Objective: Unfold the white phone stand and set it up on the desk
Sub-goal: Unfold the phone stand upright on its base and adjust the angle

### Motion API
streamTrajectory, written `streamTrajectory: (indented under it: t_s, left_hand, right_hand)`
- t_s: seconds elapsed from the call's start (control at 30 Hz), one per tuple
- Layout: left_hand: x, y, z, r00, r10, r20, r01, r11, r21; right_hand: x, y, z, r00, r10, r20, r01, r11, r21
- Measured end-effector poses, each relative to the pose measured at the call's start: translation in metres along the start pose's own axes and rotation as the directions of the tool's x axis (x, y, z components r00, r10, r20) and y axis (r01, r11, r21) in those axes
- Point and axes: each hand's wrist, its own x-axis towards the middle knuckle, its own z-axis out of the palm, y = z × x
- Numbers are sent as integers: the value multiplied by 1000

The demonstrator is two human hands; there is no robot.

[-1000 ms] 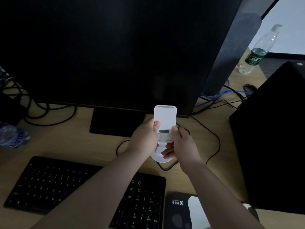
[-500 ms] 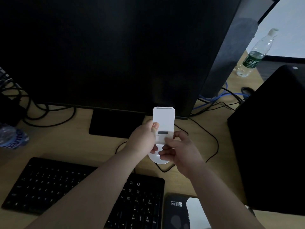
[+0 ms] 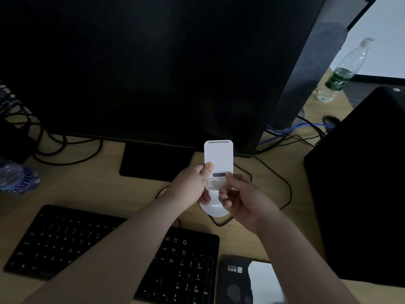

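The white phone stand (image 3: 218, 156) is held above the wooden desk (image 3: 92, 185), in front of the monitor's lower edge. Its flat rectangular back plate points up and away, with a dark slot near the hinge. Its round base (image 3: 213, 210) shows below my fingers. My left hand (image 3: 192, 185) grips the stand's left side, thumb on the plate. My right hand (image 3: 242, 197) holds the lower right part, fingers curled over the hinge area. Whether the base touches the desk is hidden.
A large dark monitor (image 3: 153, 69) and its foot (image 3: 153, 163) stand right behind. A black keyboard (image 3: 109, 249) lies in front, a dark mouse pad (image 3: 236, 279) beside it. A black box (image 3: 361, 183) is at right, cables (image 3: 282, 185) and a water bottle (image 3: 341, 71) behind.
My right hand has slid lower on the stand, its fingers now curled around the hinge and base. The stand has stayed almost in place.
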Motion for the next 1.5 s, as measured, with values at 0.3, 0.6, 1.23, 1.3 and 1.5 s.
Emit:
streamTrajectory:
  t_s: [0.3,0.6,1.23,1.3,1.5]
  left_hand:
    - [-1,3,6,999,29,38,-32,996,79]
    - [-6,0,12,992,-15,127,45,970,-237]
    - [-17,-11,10,989,-15,150,77,908,-412]
    - [-14,-7,-2,992,25,126,-7,990,-144]
    - [-8,9,-6,969,203,-137,-192,977,90]
  right_hand:
    - [-1,1,7,999,29,-25,-28,999,36]
    - [-9,2,-6,949,-313,-32,220,735,-642]
    - [2,4,-2,879,-457,-135,214,633,-744]
    - [1,1,-2,883,-458,-100,213,581,-785]
    - [2,6,-1,796,-605,-26,319,455,-832]
